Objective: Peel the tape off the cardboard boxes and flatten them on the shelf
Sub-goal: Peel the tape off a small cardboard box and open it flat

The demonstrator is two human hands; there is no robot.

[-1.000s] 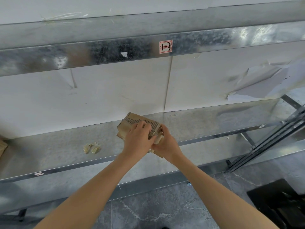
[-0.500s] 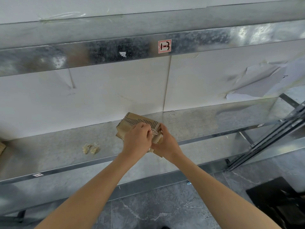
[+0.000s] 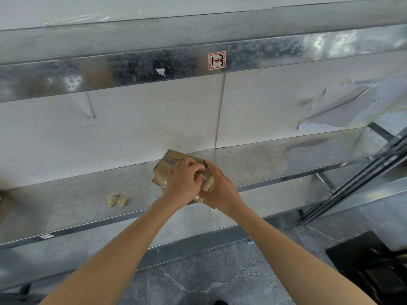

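Note:
A small brown cardboard box with dark printed marks lies on the metal shelf near its front edge. My left hand lies over the box's top with its fingers curled, pinching at the box's right end where clear tape glints. My right hand grips the right end of the box from below and from the side. Both hands hide most of the box's right half.
Crumpled bits of peeled tape lie on the shelf to the left. A second shelf with a red-bordered label runs overhead. Torn white paper hangs on the back wall. A black object sits on the floor at right.
Both hands stayed on the box's right end. My left fingers shifted a little further over the top toward the right hand. The box has barely moved.

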